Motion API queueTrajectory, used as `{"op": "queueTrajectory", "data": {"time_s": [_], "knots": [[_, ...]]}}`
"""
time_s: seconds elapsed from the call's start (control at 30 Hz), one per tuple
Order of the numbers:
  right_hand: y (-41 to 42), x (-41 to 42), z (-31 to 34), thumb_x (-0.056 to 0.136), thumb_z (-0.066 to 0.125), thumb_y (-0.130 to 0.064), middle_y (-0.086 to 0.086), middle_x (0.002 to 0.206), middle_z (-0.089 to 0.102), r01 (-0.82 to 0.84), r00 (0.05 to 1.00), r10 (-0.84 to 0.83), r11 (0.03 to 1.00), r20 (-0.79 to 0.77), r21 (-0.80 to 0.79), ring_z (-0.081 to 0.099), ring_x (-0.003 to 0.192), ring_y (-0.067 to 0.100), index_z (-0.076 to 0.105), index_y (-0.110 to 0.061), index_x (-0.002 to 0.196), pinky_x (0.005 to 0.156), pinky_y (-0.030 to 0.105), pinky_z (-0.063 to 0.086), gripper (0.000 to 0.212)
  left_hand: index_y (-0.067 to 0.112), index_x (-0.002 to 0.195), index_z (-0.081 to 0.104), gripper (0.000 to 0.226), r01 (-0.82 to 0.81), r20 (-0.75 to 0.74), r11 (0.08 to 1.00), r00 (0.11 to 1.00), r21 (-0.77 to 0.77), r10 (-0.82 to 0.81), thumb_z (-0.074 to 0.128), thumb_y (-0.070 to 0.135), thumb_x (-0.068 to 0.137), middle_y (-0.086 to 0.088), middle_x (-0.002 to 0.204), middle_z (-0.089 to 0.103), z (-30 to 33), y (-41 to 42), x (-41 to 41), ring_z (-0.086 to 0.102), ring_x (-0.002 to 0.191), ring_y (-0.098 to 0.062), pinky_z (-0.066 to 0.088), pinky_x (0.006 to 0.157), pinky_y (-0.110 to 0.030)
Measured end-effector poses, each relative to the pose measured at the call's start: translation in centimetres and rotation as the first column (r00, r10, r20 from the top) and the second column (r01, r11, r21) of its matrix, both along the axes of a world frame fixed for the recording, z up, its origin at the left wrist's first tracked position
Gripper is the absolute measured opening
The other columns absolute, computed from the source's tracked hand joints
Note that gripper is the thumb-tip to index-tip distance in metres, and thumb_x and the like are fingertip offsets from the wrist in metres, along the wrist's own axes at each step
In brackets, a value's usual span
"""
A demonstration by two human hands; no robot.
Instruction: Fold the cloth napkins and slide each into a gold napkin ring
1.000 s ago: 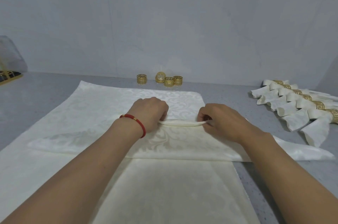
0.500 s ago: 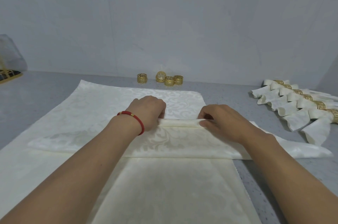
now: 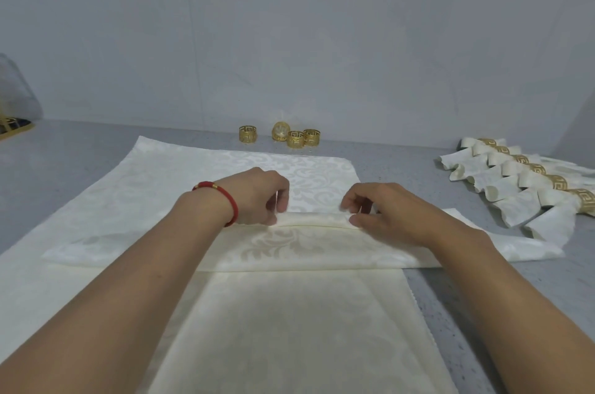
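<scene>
both hands on the napkin fold

head view: our left hand (image 3: 257, 197) and right hand (image 3: 383, 210), fingers curled, pinch the rolled top edge of the cream napkin (image 3: 302, 242) on the grey table (image 3: 418, 168); four gold rings (image 3: 294, 136) stand beyond, near the wall

Soft, even, dim light from overhead; faint shadows under the forearms on the cream damask cloth (image 3: 289, 313); wide-angle bending at edges; slightly soft focus.

A single head-worn wide-angle view looks forward and down from close above the grey table (image 3: 483, 313), facing the wall (image 3: 418, 55) beyond it, both forearms reaching in from the bottom edge.
</scene>
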State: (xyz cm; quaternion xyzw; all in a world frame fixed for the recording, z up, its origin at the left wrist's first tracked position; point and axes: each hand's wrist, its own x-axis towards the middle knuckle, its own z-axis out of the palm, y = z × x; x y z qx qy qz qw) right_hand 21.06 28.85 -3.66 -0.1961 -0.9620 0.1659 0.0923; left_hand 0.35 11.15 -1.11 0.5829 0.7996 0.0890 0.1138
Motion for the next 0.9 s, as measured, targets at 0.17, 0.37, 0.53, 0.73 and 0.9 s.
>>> {"op": "queueTrajectory", "data": {"time_s": [0.17,0.37,0.53,0.73,0.9], "knots": [[-0.2,-0.3,0.2,0.098,0.066,-0.025,-0.012,0.096,0.067,-0.008,1.000,0.005,0.996,0.028,0.092,0.060,0.089,0.007,0.074,-0.028,0.101,0.083,0.035,0.054,0.009,0.027,0.091,0.057,0.011,-0.013,-0.173,0.999,0.985,-0.052,0.004,0.067,0.022,0.090,0.005,0.100,0.060,0.0,0.3,0.6,0.059,0.091,-0.018,0.050,0.076,-0.031],[-0.8,-0.5,0.3,0.089,0.063,-0.018,-0.016,0.092,0.060,0.016,1.000,-0.013,0.989,-0.019,0.144,0.058,0.087,0.005,0.064,-0.033,0.091,0.079,0.037,0.053,0.015,0.030,0.082,0.050,0.027,0.028,-0.241,0.999,0.970,-0.024,-0.033,0.065,0.008,0.081,0.012,0.087,0.051,-0.1,0.5,0.7,0.055,0.084,-0.016,0.038,0.060,-0.024],[-0.8,0.1,0.8,0.091,0.065,-0.024,-0.014,0.093,0.067,-0.007,1.000,0.006,0.999,0.011,0.042,0.061,0.088,0.004,0.072,-0.033,0.091,0.077,0.025,0.053,0.011,0.027,0.088,0.068,0.011,0.019,-0.054,0.996,0.998,-0.089,-0.024,0.066,0.017,0.087,0.011,0.092,0.067,1.0,-0.4,0.3,0.063,0.086,-0.010,0.052,0.078,-0.024],[-0.4,0.0,0.4,0.095,0.068,-0.031,-0.015,0.096,0.067,-0.039,0.999,0.039,0.999,0.009,-0.023,0.062,0.087,0.006,0.069,-0.035,0.103,0.079,0.028,0.054,0.009,0.027,0.093,0.063,0.018,-0.011,0.007,0.999,1.000,-0.043,0.012,0.076,0.018,0.084,0.010,0.090,0.062,0.0,-0.2,-0.2,0.060,0.082,-0.010,0.047,0.073,-0.024],[-0.7,-0.1,0.7,0.093,0.071,-0.028,-0.014,0.089,0.067,-0.049,0.998,0.050,0.998,0.036,-0.027,0.063,0.084,0.004,0.070,-0.034,0.093,0.075,0.024,0.052,0.006,0.030,0.091,0.059,0.021,0.004,-0.055,0.998,0.998,-0.056,-0.007,0.076,0.020,0.084,0.010,0.094,0.059,0.0,0.0,-0.1,0.056,0.077,-0.007,0.042,0.065,-0.024]]}}
